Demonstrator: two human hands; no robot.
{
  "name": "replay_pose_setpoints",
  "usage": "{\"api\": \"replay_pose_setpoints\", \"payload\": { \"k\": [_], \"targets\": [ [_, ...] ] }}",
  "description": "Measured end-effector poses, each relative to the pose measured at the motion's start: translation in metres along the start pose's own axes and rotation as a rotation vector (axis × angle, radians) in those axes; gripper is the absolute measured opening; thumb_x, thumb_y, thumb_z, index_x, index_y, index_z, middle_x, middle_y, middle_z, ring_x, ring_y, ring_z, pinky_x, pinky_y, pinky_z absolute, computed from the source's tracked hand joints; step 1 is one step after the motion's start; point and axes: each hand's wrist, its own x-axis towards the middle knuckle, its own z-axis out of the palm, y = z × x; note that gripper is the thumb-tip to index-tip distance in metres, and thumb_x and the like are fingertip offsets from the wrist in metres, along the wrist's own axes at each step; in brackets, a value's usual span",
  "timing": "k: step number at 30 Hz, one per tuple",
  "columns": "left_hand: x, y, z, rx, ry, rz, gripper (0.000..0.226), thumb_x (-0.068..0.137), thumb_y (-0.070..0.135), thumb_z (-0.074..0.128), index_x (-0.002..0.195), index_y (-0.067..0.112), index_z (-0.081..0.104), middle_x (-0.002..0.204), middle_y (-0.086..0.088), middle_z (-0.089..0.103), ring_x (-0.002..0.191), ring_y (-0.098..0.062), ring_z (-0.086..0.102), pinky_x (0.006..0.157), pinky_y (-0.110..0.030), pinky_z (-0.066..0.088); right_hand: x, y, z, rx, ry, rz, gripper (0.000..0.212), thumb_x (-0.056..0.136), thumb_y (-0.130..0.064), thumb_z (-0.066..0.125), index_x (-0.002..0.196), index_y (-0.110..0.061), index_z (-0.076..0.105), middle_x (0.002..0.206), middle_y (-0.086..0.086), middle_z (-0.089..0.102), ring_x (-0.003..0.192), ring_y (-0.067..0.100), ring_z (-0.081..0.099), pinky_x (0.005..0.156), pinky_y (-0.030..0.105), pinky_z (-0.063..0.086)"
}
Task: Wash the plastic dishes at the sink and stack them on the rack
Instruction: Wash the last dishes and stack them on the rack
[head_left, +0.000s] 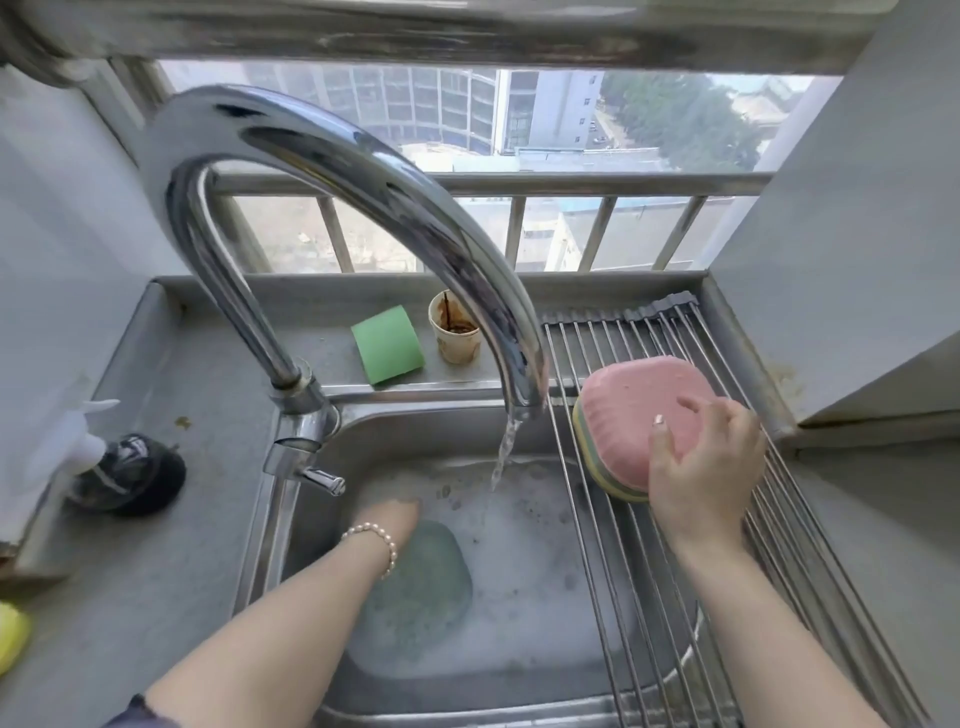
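Your right hand (701, 467) rests with spread, relaxed fingers on the upturned pink dish (631, 415), topmost of a stack on the roll-up rack (779, 519). Your left hand (400, 512), submerged in sudsy water, seemingly touches the green dish (426, 587); its fingers cannot be told.

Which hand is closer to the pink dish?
The right hand. It rests on the pink dish on the rack. The left hand is far away, down in the soapy sink water.
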Motion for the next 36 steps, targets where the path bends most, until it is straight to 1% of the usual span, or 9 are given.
{"api": "replay_pose_setpoints", "payload": {
  "k": [5,8,12,17,20,27,31,33,36],
  "targets": [
    [-0.027,0.009,-0.03,0.159,0.109,0.143,0.038,0.094,0.004,0.035,0.132,0.007,0.035,0.122,-0.018,0.06,0.111,-0.036,0.057,0.085,-0.04,0.045,-0.065,-0.022,0.017,0.09,-0.082,-0.118,0.034,0.079,-0.029,0.047,0.097,-0.009,0.066,0.103,0.011,0.056,0.098,0.025,0.045,0.083,0.043,0.037],
    [-0.048,0.018,-0.052,0.191,0.258,0.186,0.033,0.095,0.004,0.036,0.128,0.007,0.038,0.12,-0.012,0.06,0.112,-0.033,0.055,0.083,-0.041,0.044,-0.086,-0.03,0.03,0.108,-0.381,-0.057,0.033,0.081,-0.022,0.053,0.11,-0.011,0.065,0.108,0.008,0.057,0.103,0.028,0.052,0.089,0.041,0.041],
    [-0.067,0.025,-0.078,0.136,0.384,0.213,0.027,0.096,0.011,0.038,0.12,0.014,0.049,0.117,-0.005,0.061,0.11,-0.028,0.055,0.081,-0.037,0.046,-0.091,-0.038,0.037,0.084,-0.77,0.041,0.056,0.088,-0.015,0.056,0.141,-0.017,0.041,0.134,0.005,0.043,0.127,0.023,0.04,0.108,0.031,0.031],
    [-0.088,0.038,-0.106,0.017,0.513,0.281,0.029,0.099,0.025,0.038,0.118,0.02,0.059,0.117,0.0,0.062,0.111,-0.022,0.053,0.085,-0.035,0.044,-0.079,-0.044,0.032,0.076,-0.745,0.118,0.027,0.092,-0.022,0.054,0.117,-0.019,0.063,0.11,0.007,0.063,0.104,0.026,0.057,0.082,0.031,0.043],
    [-0.1,0.051,-0.118,-0.002,0.58,0.323,0.031,0.101,0.028,0.035,0.113,0.018,0.062,0.113,-0.001,0.063,0.107,-0.022,0.054,0.083,-0.032,0.042,-0.075,-0.044,0.022,0.123,-0.673,0.153,0.023,0.096,-0.02,0.047,0.098,-0.012,0.068,0.097,0.01,0.069,0.092,0.03,0.06,0.067,0.033,0.037],
    [-0.098,0.031,-0.108,-0.449,0.413,0.127,0.025,0.098,0.023,0.043,0.114,0.019,0.061,0.115,-0.009,0.065,0.108,-0.03,0.058,0.085,-0.033,0.044,-0.061,-0.049,0.01,0.075,-0.611,0.076,0.049,0.097,-0.034,0.051,0.052,-0.017,0.038,0.053,-0.004,0.043,0.065,0.026,0.045,0.048,0.028,0.025],
    [-0.102,0.014,-0.08,-0.651,0.342,0.051,0.022,0.099,0.017,0.043,0.08,0.016,0.054,0.087,-0.009,0.063,0.09,-0.03,0.056,0.067,-0.031,0.032,-0.055,-0.065,0.009,0.007,-0.607,-0.032,0.04,0.097,-0.033,0.05,0.061,-0.015,0.052,0.066,0.004,0.058,0.074,0.029,0.055,0.057,0.034,0.029],
    [-0.101,0.013,-0.069,-0.788,0.344,-0.007,0.031,0.098,0.016,0.046,0.068,0.018,0.047,0.067,0.0,0.053,0.077,-0.026,0.051,0.061,-0.03,0.029,-0.064,-0.075,0.01,-0.141,-0.514,-0.214,0.015,0.092,-0.023,0.058,0.091,-0.01,0.066,0.095,0.009,0.067,0.092,0.029,0.061,0.069,0.033,0.041],
    [-0.099,0.017,-0.065,-0.946,0.375,-0.06,0.025,0.097,0.017,0.049,0.073,0.019,0.056,0.07,0.0,0.057,0.075,-0.021,0.051,0.062,-0.027,0.034,-0.093,-0.079,0.017,-0.369,-0.598,-0.456,0.058,0.052,-0.012,0.085,0.107,0.0,0.07,0.117,0.02,0.065,0.111,0.034,0.061,0.099,0.043,0.045]
  ]
}}
